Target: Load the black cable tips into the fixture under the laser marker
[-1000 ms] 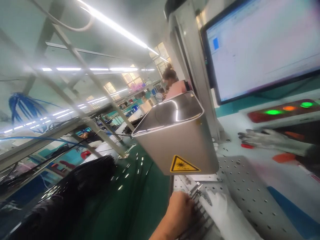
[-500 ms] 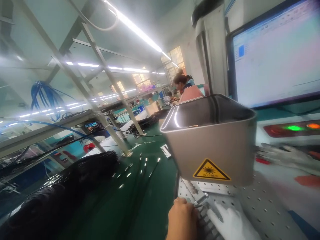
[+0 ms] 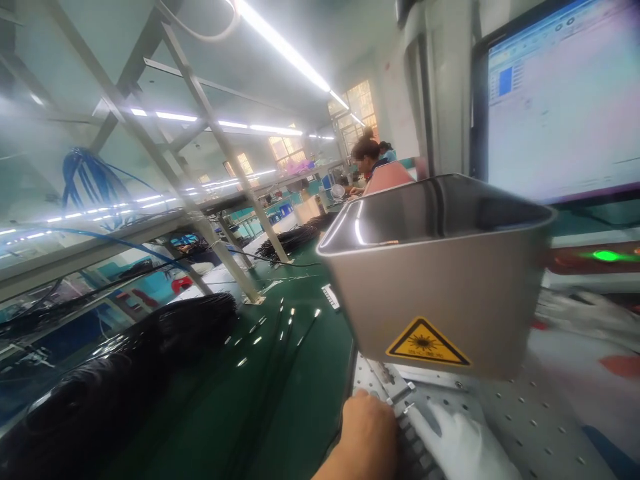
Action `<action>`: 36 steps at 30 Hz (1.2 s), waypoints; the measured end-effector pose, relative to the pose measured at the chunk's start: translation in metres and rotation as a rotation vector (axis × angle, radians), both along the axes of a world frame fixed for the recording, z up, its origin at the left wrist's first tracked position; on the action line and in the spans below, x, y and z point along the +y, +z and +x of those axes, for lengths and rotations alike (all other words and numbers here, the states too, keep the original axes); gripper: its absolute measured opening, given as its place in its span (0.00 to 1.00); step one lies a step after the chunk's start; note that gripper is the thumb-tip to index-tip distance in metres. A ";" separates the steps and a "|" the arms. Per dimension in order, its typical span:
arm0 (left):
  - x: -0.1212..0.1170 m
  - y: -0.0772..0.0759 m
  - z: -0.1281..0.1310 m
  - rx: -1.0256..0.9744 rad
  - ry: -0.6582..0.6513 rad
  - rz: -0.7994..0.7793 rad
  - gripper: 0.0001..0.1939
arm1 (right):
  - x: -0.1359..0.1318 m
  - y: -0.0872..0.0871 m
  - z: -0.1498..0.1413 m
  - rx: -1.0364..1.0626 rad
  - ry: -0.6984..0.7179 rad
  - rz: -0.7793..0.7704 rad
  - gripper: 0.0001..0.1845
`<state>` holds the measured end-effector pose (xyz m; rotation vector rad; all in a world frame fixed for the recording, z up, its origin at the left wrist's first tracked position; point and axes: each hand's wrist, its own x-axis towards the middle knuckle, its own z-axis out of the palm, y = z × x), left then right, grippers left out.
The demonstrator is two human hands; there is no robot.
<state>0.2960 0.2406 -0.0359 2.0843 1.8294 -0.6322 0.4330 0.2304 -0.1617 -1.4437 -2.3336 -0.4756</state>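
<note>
Metal fixture sits on perforated plate beside left hand and gloved right hand, likely stiff and slick, best pinched by its sides; left grip curled, right thumb parted (cannot tell whether either holds anything).

Compared with one second earlier, the view has swung. The metal housing appears larger and farther right, its warning label likewise displaced rightward. The bare left hand, the gloved right hand and the metal fixture between them sit lower in view. The monitor is cut off more at right; one green lamp remains, the second having left view. The loose glove is now partly hidden by the housing. A white strip has become visible on the green tabletop.
</note>
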 end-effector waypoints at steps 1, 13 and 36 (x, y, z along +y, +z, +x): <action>0.001 0.000 0.000 0.019 -0.001 -0.010 0.13 | 0.001 0.002 -0.003 0.010 -0.024 -0.040 0.26; -0.006 -0.008 -0.019 -0.280 0.232 0.078 0.06 | 0.007 0.002 -0.015 -0.107 -0.035 -0.070 0.30; -0.043 -0.091 -0.018 -0.223 -0.636 1.071 0.14 | 0.034 0.051 0.025 0.738 0.309 -0.836 0.20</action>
